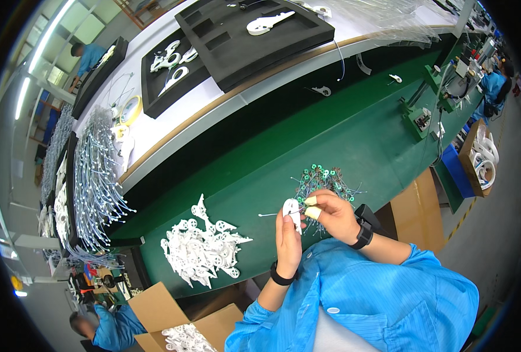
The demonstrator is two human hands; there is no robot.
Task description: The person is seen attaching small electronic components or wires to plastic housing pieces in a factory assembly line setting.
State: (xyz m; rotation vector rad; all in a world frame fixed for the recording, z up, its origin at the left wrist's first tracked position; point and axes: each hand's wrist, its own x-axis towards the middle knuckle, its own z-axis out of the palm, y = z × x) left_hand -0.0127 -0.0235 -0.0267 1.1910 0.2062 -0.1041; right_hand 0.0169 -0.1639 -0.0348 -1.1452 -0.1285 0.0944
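My left hand [287,249] holds a white plastic part [291,209] upright, with a rounded head and a narrow tail, between its fingers and thumb. A thin cable sticks out leftward from this part. Close against its right side, my right hand [338,220] pinches a thin wire; the exact end is hard to make out. Pale yellow finger covers sit on its thumb and forefinger. Just beyond lies a heap of small green round parts with wires [325,176], partly hidden by my right hand. To the left spreads a pile of white plastic parts [202,252].
The green bench [260,176] runs under a raised shelf holding black foam trays [254,58], yellow tape [131,110] and bundled cables [96,182]. A green press-like fixture [418,114] stands at right. Cardboard boxes [155,308] flank me. Other people in blue work nearby.
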